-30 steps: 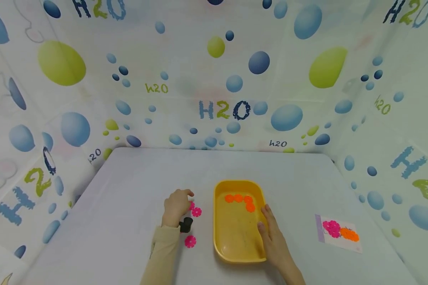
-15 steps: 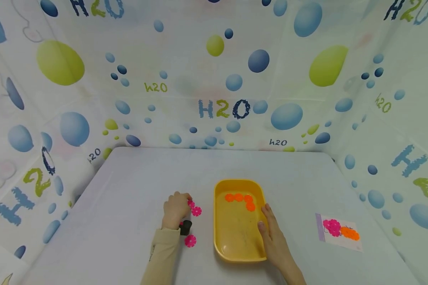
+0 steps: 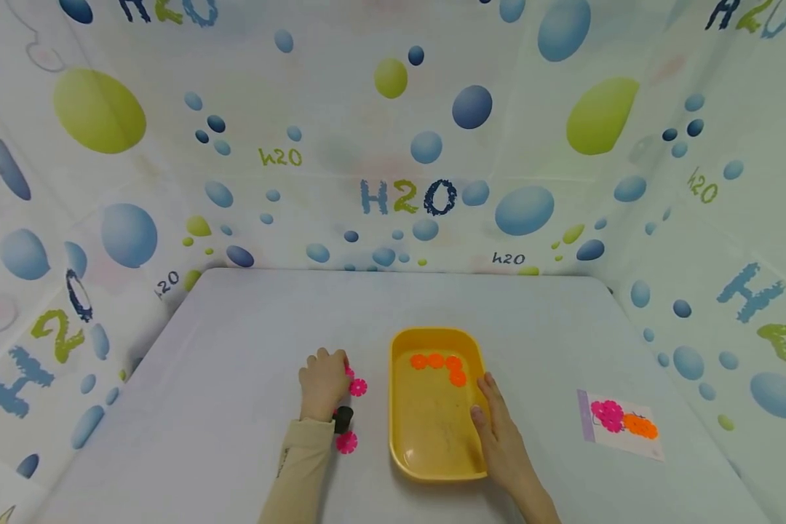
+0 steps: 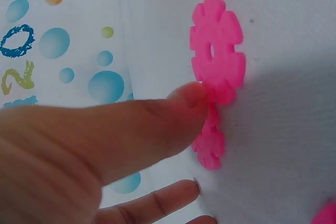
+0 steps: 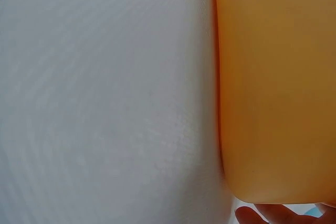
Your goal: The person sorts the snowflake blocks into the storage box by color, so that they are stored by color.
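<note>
My left hand (image 3: 324, 382) is at the table's middle left, its fingers curled. In the left wrist view its thumb and a hidden finger pinch a pink flower-shaped disc (image 4: 210, 142), which touches or overlaps a second pink disc (image 4: 218, 45). Their exact join is covered by the thumb tip. Another pink disc (image 3: 347, 442) lies nearer the person. My right hand (image 3: 503, 440) holds the right wall of a yellow tray (image 3: 402, 437), thumb over the rim and fingers along the outside. Inside the tray's far part, several orange flower-shaped discs (image 3: 436, 361) form a bent row.
A picture card (image 3: 622, 425) with pink and orange flower shapes lies on the right of the white table (image 3: 262, 313). A small black device (image 3: 343, 419) sits at the left wrist. A bubble-patterned curtain (image 3: 340, 145) encloses the back and sides.
The left hand's fingers have lowered and curled onto the pink disc from just above it. The right hand and the tray stay in place; the head view has shifted slightly.
</note>
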Tool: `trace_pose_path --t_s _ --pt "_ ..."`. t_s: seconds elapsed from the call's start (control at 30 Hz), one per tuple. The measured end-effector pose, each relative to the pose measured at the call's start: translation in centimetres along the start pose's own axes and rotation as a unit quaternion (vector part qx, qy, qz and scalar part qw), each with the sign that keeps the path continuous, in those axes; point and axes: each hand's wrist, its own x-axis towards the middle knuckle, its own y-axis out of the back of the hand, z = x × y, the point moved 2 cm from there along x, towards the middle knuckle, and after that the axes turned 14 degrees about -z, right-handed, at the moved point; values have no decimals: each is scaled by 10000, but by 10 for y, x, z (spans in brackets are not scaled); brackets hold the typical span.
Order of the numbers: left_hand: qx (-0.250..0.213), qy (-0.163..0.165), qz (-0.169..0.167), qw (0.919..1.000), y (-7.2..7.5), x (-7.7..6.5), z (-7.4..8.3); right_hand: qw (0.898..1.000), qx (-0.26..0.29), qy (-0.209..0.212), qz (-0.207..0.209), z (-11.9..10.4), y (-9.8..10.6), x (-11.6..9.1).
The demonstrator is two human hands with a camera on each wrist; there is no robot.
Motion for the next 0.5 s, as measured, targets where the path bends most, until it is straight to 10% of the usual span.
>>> trace_pose_path --t_s 0.5 --pt "-89 49 -153 9998 1 -3 0 10000 -54 25 18 1 0 1"
